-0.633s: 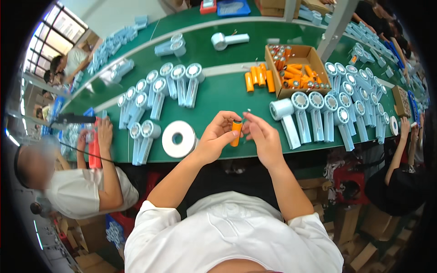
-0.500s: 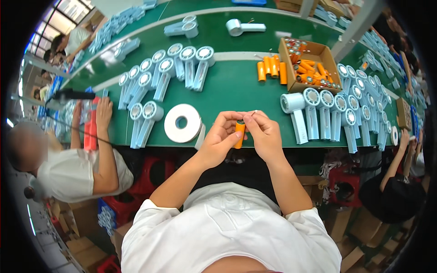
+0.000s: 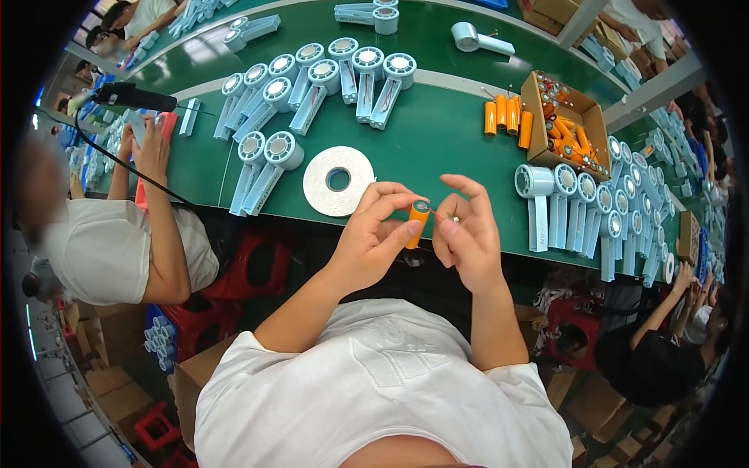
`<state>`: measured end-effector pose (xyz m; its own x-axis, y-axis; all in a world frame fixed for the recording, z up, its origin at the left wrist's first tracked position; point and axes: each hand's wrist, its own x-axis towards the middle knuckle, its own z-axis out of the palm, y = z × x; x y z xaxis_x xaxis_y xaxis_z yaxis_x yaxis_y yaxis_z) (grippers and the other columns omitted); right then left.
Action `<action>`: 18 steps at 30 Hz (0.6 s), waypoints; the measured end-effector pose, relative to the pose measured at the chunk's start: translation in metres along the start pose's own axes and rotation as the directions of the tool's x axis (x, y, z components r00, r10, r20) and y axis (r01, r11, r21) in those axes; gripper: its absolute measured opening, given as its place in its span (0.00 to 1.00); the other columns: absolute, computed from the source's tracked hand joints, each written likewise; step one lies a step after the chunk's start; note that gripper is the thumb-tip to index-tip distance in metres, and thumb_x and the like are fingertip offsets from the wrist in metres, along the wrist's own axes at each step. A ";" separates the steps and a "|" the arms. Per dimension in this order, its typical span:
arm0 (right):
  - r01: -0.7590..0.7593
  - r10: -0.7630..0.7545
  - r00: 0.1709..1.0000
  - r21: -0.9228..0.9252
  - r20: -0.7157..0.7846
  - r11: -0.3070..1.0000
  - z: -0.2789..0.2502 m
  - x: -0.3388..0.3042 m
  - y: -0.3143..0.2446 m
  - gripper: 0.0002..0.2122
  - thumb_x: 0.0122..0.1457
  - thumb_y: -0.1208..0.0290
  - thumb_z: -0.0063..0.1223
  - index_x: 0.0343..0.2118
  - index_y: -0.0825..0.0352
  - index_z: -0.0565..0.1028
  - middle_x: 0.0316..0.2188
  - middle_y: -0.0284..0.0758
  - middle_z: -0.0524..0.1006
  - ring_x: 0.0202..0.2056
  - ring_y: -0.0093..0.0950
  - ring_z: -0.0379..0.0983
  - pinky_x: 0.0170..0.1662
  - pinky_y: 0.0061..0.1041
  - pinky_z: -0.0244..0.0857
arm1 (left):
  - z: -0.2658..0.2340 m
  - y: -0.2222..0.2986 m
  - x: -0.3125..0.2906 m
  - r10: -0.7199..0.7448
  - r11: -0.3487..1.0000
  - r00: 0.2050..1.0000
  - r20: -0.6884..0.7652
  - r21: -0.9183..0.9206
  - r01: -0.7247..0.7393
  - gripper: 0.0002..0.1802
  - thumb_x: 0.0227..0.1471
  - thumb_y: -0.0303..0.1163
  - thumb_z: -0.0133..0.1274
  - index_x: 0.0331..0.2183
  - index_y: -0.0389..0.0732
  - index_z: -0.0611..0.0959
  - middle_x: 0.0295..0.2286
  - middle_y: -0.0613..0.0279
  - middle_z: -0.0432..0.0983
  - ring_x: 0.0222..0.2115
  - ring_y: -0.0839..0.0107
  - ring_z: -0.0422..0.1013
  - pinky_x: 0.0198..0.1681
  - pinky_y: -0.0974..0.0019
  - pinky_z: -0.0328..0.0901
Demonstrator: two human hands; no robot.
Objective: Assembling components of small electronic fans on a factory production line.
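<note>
An orange cylindrical battery (image 3: pixel 417 223) is held tilted in my left hand (image 3: pixel 369 237), between the thumb and fingers, just off the table's front edge. From its top end a thin red wire (image 3: pixel 436 212) runs across to my right hand (image 3: pixel 471 236). There the thumb and a finger seem to pinch the wire near a small shiny tip, while the index finger sticks up. A roll of white tape (image 3: pixel 314 179) lies on the green table (image 3: pixel 437 117) beyond my left hand.
Light-blue handheld fan bodies (image 3: pixel 281 150) stand in rows at left and right. Loose orange batteries (image 3: pixel 490 118) are beside a cardboard box (image 3: pixel 583 158) holding several more. A co-worker (image 3: pixel 117 234) sits at the left; another person (image 3: pixel 647 351) is at the right.
My right hand has moved a little away from the battery, its index finger lifted, and the red wire now shows between them. The view has shifted, so the table things appear farther right.
</note>
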<state>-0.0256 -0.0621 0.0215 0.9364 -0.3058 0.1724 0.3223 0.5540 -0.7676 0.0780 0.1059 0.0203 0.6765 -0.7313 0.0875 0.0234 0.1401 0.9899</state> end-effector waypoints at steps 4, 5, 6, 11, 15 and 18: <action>0.083 0.016 0.992 -0.748 0.124 0.658 0.010 -0.005 -0.010 0.20 0.64 0.84 0.63 0.57 0.64 0.76 0.42 0.35 0.77 0.27 0.19 0.68 0.27 0.15 0.62 | -0.005 0.001 -0.003 0.057 0.995 0.998 0.015 -0.085 -0.055 0.19 0.66 0.22 0.59 0.57 0.33 0.81 0.58 0.53 0.63 0.48 0.67 0.74 0.51 0.65 0.76; 0.125 -0.031 0.990 -0.772 0.135 0.623 0.010 -0.007 -0.006 0.20 0.62 0.86 0.63 0.57 0.64 0.76 0.42 0.35 0.77 0.27 0.19 0.69 0.27 0.15 0.63 | -0.006 0.001 -0.003 0.064 0.997 0.997 0.033 -0.042 -0.063 0.19 0.66 0.22 0.59 0.57 0.34 0.81 0.58 0.53 0.63 0.50 0.65 0.72 0.52 0.65 0.76; 0.165 -0.076 0.986 -0.793 0.149 0.586 0.009 -0.008 0.000 0.21 0.61 0.87 0.64 0.56 0.64 0.76 0.42 0.36 0.77 0.27 0.20 0.69 0.27 0.15 0.64 | -0.007 0.002 -0.003 0.071 0.997 0.996 0.050 0.002 -0.071 0.20 0.66 0.21 0.58 0.58 0.34 0.81 0.59 0.52 0.62 0.53 0.63 0.71 0.53 0.65 0.75; 0.167 -0.154 0.984 -0.778 0.091 0.606 0.001 -0.015 0.021 0.24 0.57 0.90 0.64 0.56 0.64 0.75 0.44 0.37 0.78 0.29 0.21 0.72 0.29 0.16 0.67 | -0.025 0.007 0.000 0.034 0.994 0.993 0.112 0.097 -0.045 0.24 0.62 0.22 0.60 0.59 0.38 0.82 0.63 0.52 0.61 0.58 0.58 0.69 0.58 0.60 0.72; 0.052 -0.121 0.991 -0.680 -0.055 0.731 -0.020 -0.019 0.024 0.26 0.57 0.89 0.65 0.57 0.63 0.73 0.46 0.38 0.79 0.33 0.22 0.74 0.31 0.17 0.70 | -0.077 0.032 0.004 0.172 0.563 0.969 0.179 0.789 -0.246 0.26 0.51 0.27 0.68 0.53 0.40 0.85 0.67 0.50 0.63 0.64 0.47 0.62 0.66 0.49 0.62; -0.077 -0.024 0.983 -0.535 -0.180 0.841 -0.039 -0.013 0.023 0.25 0.59 0.86 0.67 0.58 0.62 0.73 0.46 0.40 0.80 0.36 0.24 0.75 0.35 0.19 0.72 | -0.102 0.031 0.004 0.035 0.111 0.976 0.214 0.970 -0.217 0.26 0.47 0.29 0.71 0.50 0.43 0.86 0.68 0.51 0.63 0.69 0.45 0.56 0.69 0.44 0.58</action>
<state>-0.0358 -0.0755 -0.0223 0.8880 -0.4533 0.0774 0.1247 0.0754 -0.9893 0.1564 0.1752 0.0397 0.5034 -0.8520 0.1442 -0.8580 -0.4732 0.1997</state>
